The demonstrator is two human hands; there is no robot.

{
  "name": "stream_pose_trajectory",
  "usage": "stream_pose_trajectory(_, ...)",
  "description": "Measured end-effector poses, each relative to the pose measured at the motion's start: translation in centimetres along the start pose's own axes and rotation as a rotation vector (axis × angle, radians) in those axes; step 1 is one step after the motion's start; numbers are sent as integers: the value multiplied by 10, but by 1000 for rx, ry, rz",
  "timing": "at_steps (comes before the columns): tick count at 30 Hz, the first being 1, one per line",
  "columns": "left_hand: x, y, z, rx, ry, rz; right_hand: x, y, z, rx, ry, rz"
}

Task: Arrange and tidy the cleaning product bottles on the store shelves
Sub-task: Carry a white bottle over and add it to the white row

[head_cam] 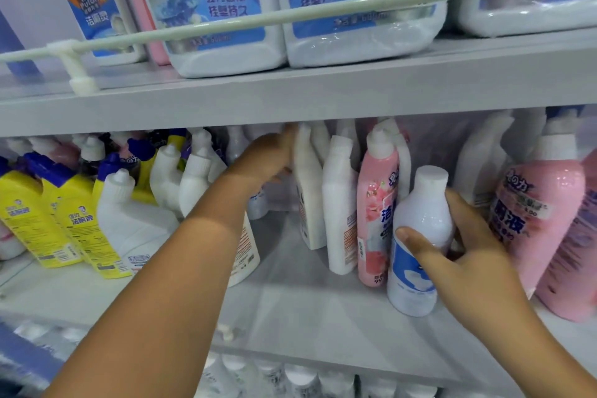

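Head view — right hand (465, 255) fingers (416, 244) grip white bottle (420, 236).

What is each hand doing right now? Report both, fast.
Left hand: reaching deep into the shelf by a white bottle; grip cannot be told.
Right hand: holding the white-and-blue bottle.

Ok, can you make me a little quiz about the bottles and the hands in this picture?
1. True or false: the right hand grips a yellow bottle.
2. Which shelf does the left hand reach into? A. top shelf B. middle shelf C. bottom shelf
3. Fill in: right beside the white and blue bottle, on its left, stands a slim ____ bottle.

Key: 1 false; 2 B; 3 pink
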State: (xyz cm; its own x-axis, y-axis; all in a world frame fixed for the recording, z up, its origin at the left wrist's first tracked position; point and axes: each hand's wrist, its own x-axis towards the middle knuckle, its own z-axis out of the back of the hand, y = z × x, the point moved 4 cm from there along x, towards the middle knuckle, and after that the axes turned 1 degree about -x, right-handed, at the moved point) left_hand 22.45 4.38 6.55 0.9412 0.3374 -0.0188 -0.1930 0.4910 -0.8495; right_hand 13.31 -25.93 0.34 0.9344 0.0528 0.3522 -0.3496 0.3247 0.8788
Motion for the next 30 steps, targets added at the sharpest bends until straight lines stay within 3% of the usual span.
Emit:
stream_pose_trajectory(2,10,-3,31,80,-484,-123,1,1,1,8,2,-9)
stream_pose_trajectory(4,10,-3,42,304,-789,-121,2,2,0,2,15,-7)
stream_pose_trajectory(7,21,2,32,197,-585,186,3,2,-1,8,34,-6)
stream_pose_trajectory(9,31,10,38,172,-584,242,2,3,0,7,42,0)
stream_pose_trajectory(11,42,23,43,314,-558,242,2,5,1,8,58,7)
stream_pose_trajectory(15,52,20,38,337,-427,158,3,4,1,11,72,13)
stream_pose_trajectory(20,25,12,34,199,-454,16,3,5,2,22,62,10)
stream_pose_trajectory(25,-64,-5,31,41,-442,-217,4,5,3,13,89,-13)
stream_pose_trajectory(30,-139,13,37,-202,-277,-210,4,6,3,34,126,-62)
